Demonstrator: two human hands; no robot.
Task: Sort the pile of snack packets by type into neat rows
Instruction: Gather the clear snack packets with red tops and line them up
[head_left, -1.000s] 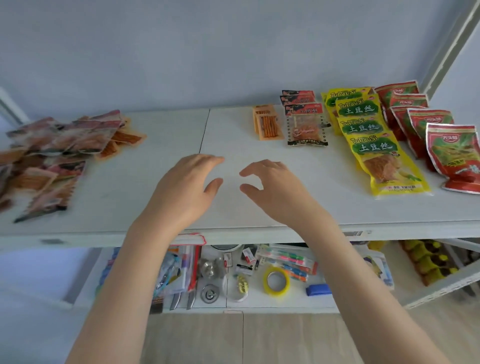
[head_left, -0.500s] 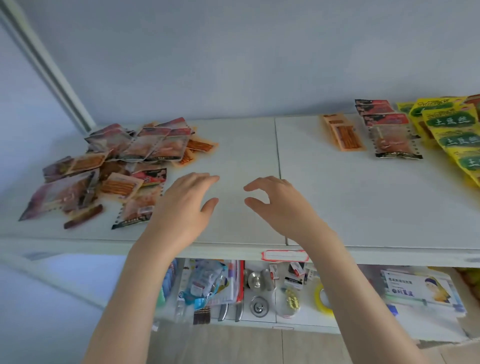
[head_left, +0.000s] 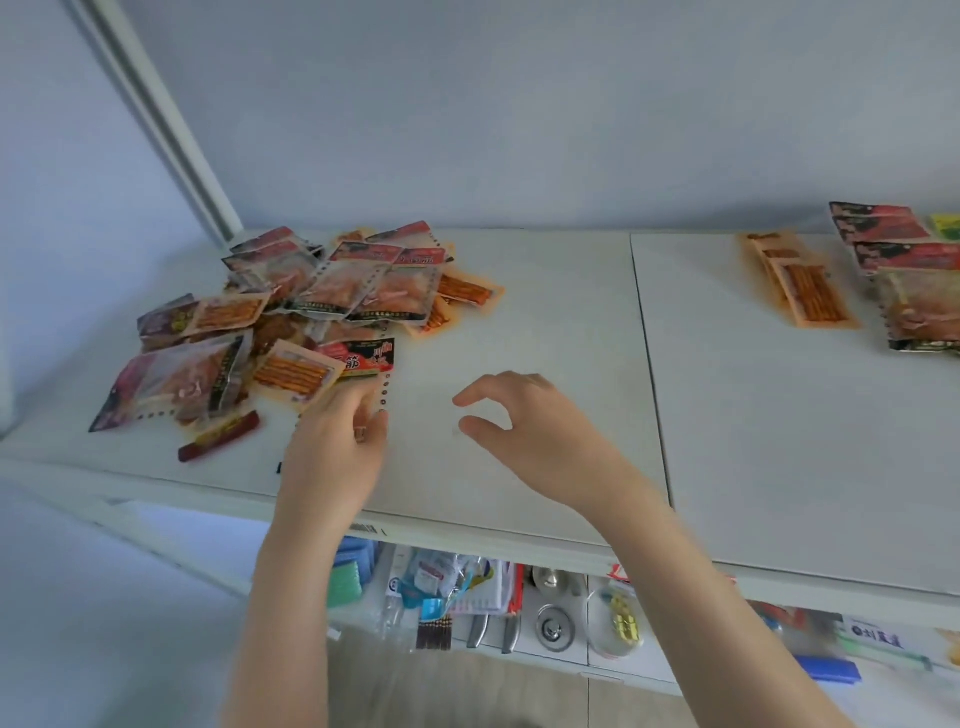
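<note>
A jumbled pile of snack packets (head_left: 311, 301) lies at the left of the white shelf top (head_left: 545, 322): clear packets with red-and-black headers, orange stick packets and a loose red sausage stick (head_left: 218, 436). My left hand (head_left: 337, 447) is at the pile's near edge, its fingers and thumb curled on a clear red-and-black packet (head_left: 366, 356). My right hand (head_left: 524, 431) hovers just right of it with loosely curled fingers, holding nothing. Far right, sorted orange stick packets (head_left: 800, 291) and red-header packets (head_left: 914, 270) lie in rows.
A white upright post (head_left: 161, 119) stands behind the pile at the left. A yellow-green packet (head_left: 948, 226) shows at the right edge. Under the shelf top, a lower shelf (head_left: 519, 613) holds tools, tape and small items. A seam (head_left: 649, 364) splits the top.
The view has swung left, bringing the pile closer. My left hand has reached forward onto the pile's near edge and closed on a packet. My right hand stays open beside it.
</note>
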